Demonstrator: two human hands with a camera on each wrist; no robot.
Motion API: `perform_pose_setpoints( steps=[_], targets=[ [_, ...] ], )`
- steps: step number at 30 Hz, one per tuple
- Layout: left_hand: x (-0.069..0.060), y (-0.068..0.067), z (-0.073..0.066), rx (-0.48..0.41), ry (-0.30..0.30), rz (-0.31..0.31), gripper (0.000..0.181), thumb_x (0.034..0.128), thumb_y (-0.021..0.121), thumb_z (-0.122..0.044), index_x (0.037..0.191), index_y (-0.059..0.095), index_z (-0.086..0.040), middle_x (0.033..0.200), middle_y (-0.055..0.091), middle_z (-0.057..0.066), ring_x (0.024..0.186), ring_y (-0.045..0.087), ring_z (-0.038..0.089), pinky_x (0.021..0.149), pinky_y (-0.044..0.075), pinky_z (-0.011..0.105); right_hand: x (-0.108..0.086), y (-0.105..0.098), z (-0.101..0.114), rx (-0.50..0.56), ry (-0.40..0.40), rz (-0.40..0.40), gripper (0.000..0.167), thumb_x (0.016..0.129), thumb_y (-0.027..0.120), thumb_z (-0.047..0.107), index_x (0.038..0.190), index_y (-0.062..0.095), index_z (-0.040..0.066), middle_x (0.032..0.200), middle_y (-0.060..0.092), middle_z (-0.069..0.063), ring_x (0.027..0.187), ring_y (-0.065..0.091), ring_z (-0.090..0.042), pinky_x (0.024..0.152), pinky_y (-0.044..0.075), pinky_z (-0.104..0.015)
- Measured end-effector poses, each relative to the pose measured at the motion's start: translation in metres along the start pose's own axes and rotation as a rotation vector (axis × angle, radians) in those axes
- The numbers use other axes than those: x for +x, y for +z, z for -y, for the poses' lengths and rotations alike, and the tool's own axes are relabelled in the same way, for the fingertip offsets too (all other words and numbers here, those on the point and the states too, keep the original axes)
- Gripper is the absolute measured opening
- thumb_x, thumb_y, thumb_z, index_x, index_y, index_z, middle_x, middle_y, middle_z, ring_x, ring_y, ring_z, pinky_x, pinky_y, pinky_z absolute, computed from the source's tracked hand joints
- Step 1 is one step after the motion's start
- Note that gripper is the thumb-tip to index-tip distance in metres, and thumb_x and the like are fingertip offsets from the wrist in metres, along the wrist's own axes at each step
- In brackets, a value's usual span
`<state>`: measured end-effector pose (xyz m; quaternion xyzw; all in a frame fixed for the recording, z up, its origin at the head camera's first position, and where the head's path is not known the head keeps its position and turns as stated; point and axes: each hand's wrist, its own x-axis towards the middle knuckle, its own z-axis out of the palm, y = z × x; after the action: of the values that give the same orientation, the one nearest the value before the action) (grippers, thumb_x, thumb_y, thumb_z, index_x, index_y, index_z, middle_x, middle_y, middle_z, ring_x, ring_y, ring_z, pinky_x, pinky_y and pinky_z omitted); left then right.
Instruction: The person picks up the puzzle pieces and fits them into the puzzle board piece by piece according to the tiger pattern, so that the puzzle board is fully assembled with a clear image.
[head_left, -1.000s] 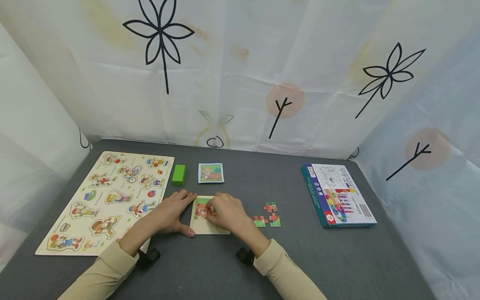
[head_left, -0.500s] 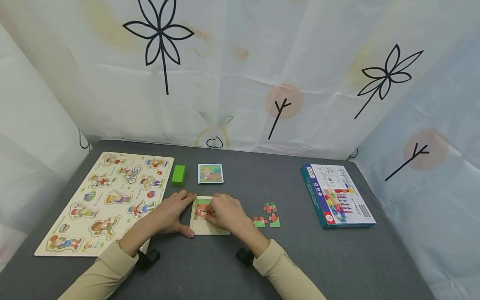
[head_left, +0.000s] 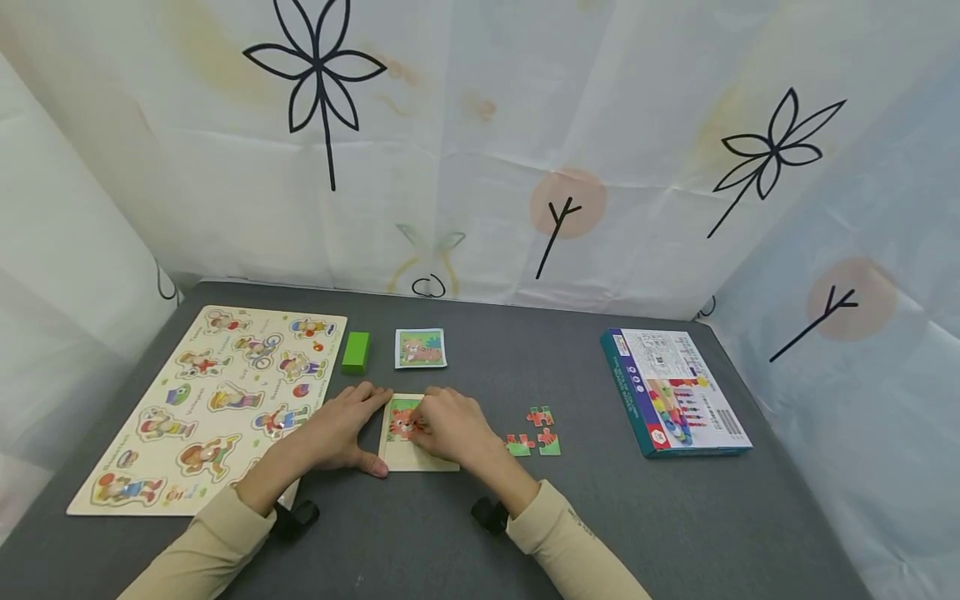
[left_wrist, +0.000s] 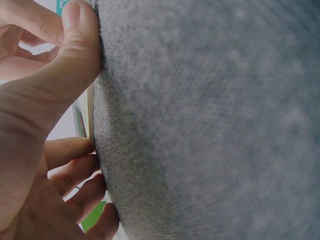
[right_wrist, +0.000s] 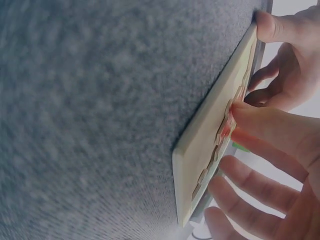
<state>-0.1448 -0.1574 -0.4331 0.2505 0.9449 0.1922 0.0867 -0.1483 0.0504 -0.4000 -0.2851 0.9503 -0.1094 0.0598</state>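
In the head view a small wooden puzzle board (head_left: 420, 460) lies on the grey table, with red and green pieces fitted in its upper part. My right hand (head_left: 453, 423) is over it; thumb and index finger pinch a red puzzle piece (right_wrist: 226, 127) at the board's surface, seen in the right wrist view. The other right fingers are spread beside the board. My left hand (head_left: 347, 427) spans the board's left side, thumb at the near corner and fingertips by the far corner. To the right lie several loose puzzle pieces (head_left: 542, 417).
Left of the hands is a large picture board (head_left: 168, 392) with child figures. Behind the puzzle board are a green block (head_left: 356, 352) and a picture card (head_left: 421, 347). A boxed set (head_left: 678, 390) lies at the right. Printed cloth (head_left: 480, 125) hangs behind the table.
The head view has shifted very slightly. Both hands keep their places at the puzzle board, and the loose pieces have not moved.
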Motion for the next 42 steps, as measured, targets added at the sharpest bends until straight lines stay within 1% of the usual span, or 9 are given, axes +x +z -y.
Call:
perform_pose_setpoints(
  steps=[7, 11, 14, 20, 26, 30, 34, 38, 42],
  targets=[
    [0.000, 0.000, 0.001, 0.006, 0.000, -0.001, 0.112, 0.0646, 0.090, -0.060, 0.148, 0.049, 0.003, 0.138, 0.055, 0.020, 0.121, 0.055, 0.035, 0.099, 0.049, 0.055, 0.001, 0.002, 0.001, 0.031, 0.022, 0.028, 0.011, 0.092, 0.078, 0.024, 0.093, 0.083, 0.015, 0.096, 0.072, 0.000, 0.071, 0.051, -0.006, 0.054, 0.040, -0.021],
    [0.000, 0.000, 0.001, 0.008, 0.003, -0.003, 0.113, 0.0643, 0.090, -0.060, 0.148, 0.049, 0.004, 0.137, 0.055, 0.020, 0.120, 0.055, 0.034, 0.098, 0.049, 0.054, -0.001, 0.001, 0.002, 0.023, 0.015, 0.035, 0.010, 0.092, 0.077, 0.022, 0.091, 0.083, 0.014, 0.094, 0.070, 0.000, 0.072, 0.051, -0.008, 0.054, 0.040, -0.022],
    [-0.001, 0.000, 0.001, 0.008, 0.003, -0.003, 0.113, 0.0642, 0.090, -0.060, 0.148, 0.049, 0.004, 0.137, 0.055, 0.020, 0.119, 0.055, 0.034, 0.098, 0.050, 0.054, -0.002, 0.000, 0.002, 0.017, 0.012, 0.042, 0.009, 0.091, 0.079, 0.022, 0.094, 0.082, 0.015, 0.094, 0.069, 0.001, 0.073, 0.052, -0.008, 0.056, 0.041, -0.022],
    [-0.001, 0.000, 0.001, 0.003, 0.003, -0.002, 0.112, 0.0648, 0.090, -0.060, 0.148, 0.049, 0.004, 0.137, 0.055, 0.021, 0.120, 0.055, 0.035, 0.099, 0.049, 0.055, -0.003, 0.000, 0.002, 0.008, -0.001, 0.052, 0.017, 0.089, 0.081, 0.022, 0.104, 0.082, 0.016, 0.095, 0.068, 0.002, 0.075, 0.054, -0.009, 0.059, 0.042, -0.022],
    [-0.001, -0.001, 0.000, 0.000, 0.007, -0.004, 0.111, 0.0652, 0.090, -0.059, 0.147, 0.049, 0.004, 0.137, 0.055, 0.021, 0.120, 0.055, 0.035, 0.100, 0.049, 0.055, -0.002, 0.003, 0.004, -0.004, -0.012, 0.050, 0.012, 0.088, 0.079, 0.014, 0.100, 0.082, 0.014, 0.090, 0.067, 0.001, 0.070, 0.049, -0.007, 0.053, 0.039, -0.022],
    [-0.001, -0.001, 0.000, -0.001, 0.008, -0.006, 0.111, 0.0650, 0.091, -0.058, 0.147, 0.050, 0.005, 0.136, 0.056, 0.021, 0.120, 0.055, 0.035, 0.099, 0.049, 0.054, -0.002, 0.003, 0.004, 0.002, -0.015, 0.043, 0.013, 0.088, 0.079, 0.012, 0.100, 0.083, 0.014, 0.089, 0.068, 0.000, 0.067, 0.047, -0.006, 0.051, 0.037, -0.022],
    [-0.001, -0.001, -0.001, 0.004, 0.009, -0.004, 0.111, 0.0650, 0.090, -0.059, 0.147, 0.050, 0.005, 0.135, 0.056, 0.020, 0.117, 0.055, 0.033, 0.097, 0.050, 0.053, -0.005, 0.002, 0.003, 0.005, -0.022, 0.032, 0.018, 0.088, 0.079, 0.016, 0.106, 0.082, 0.017, 0.092, 0.068, 0.001, 0.069, 0.046, -0.006, 0.054, 0.037, -0.021],
    [-0.002, -0.001, -0.001, 0.002, 0.008, -0.003, 0.111, 0.0651, 0.090, -0.058, 0.147, 0.049, 0.005, 0.136, 0.056, 0.021, 0.120, 0.055, 0.034, 0.098, 0.049, 0.054, -0.007, -0.001, 0.000, -0.003, -0.026, 0.013, 0.022, 0.089, 0.079, 0.023, 0.111, 0.081, 0.021, 0.096, 0.068, 0.002, 0.071, 0.050, -0.007, 0.055, 0.040, -0.021],
    [-0.002, -0.002, -0.002, -0.003, 0.008, -0.002, 0.111, 0.0654, 0.090, -0.058, 0.147, 0.049, 0.004, 0.137, 0.055, 0.022, 0.122, 0.055, 0.036, 0.100, 0.049, 0.055, -0.010, -0.007, -0.005, -0.004, -0.001, 0.002, 0.027, 0.089, 0.079, 0.026, 0.116, 0.080, 0.022, 0.101, 0.069, 0.001, 0.074, 0.054, -0.010, 0.056, 0.042, -0.023]
  ],
)
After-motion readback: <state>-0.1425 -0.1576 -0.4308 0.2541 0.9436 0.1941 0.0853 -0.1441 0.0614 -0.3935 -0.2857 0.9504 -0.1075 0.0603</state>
